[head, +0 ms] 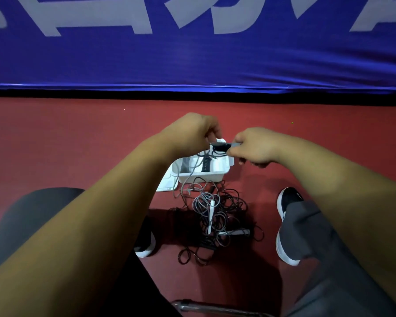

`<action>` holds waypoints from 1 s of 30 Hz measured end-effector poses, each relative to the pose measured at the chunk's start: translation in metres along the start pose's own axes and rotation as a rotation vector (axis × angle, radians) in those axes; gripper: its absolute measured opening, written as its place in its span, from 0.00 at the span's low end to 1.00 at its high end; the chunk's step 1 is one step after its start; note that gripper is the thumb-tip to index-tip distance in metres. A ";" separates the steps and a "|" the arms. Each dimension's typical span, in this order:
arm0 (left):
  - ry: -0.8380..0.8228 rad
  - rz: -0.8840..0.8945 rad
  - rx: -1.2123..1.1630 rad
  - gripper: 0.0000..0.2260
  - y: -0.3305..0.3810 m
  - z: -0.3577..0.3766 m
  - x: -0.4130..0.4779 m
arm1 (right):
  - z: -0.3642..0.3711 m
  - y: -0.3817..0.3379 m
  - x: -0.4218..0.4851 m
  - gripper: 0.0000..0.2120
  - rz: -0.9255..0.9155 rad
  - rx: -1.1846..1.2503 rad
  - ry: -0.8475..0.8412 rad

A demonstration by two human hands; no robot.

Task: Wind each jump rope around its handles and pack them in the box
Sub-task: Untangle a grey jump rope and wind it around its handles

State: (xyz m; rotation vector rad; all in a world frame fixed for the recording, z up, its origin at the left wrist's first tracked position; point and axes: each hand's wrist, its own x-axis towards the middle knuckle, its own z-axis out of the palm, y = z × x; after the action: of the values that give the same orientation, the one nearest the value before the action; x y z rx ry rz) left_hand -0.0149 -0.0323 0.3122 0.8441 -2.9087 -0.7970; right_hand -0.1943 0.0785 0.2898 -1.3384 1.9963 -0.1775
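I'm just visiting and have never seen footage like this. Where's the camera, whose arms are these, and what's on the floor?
No machine here: a person wears one camera on the head, looking down at their own arms. The left hand and right hand grip a dark jump rope between them, above a white box on the red floor. A wound rope lies inside it. Nearer the shoes sits a tangle of loose ropes with a white handle.

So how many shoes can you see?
2. One shoe is left of the tangled ropes, mostly hidden by an arm. The other shoe is right of the ropes, half under a trouser leg.
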 end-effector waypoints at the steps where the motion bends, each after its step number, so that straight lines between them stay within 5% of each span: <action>1: -0.019 -0.050 0.007 0.13 -0.002 0.002 0.001 | 0.000 -0.002 0.000 0.13 -0.015 -0.054 0.061; 6: -0.049 -0.243 0.094 0.13 -0.005 0.014 0.005 | 0.013 -0.005 0.005 0.19 -0.054 0.037 0.234; 9: -0.056 -0.357 -0.086 0.15 -0.014 0.027 0.008 | 0.021 -0.006 0.010 0.18 -0.037 0.185 0.234; 15: 0.024 -0.276 -0.105 0.16 -0.014 0.021 0.011 | 0.014 -0.011 0.006 0.20 0.055 0.599 0.207; 21: -0.045 -0.187 -0.827 0.07 -0.007 0.015 0.004 | 0.003 -0.013 0.008 0.27 0.098 0.857 0.287; 30: -0.029 -0.106 -1.201 0.13 -0.007 0.010 0.006 | -0.017 -0.014 0.001 0.23 0.103 1.035 0.261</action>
State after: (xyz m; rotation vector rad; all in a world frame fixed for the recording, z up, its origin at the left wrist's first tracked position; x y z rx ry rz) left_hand -0.0182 -0.0364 0.2995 0.7610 -1.7655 -2.1433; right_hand -0.1943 0.0669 0.3092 -0.5469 1.7171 -1.1940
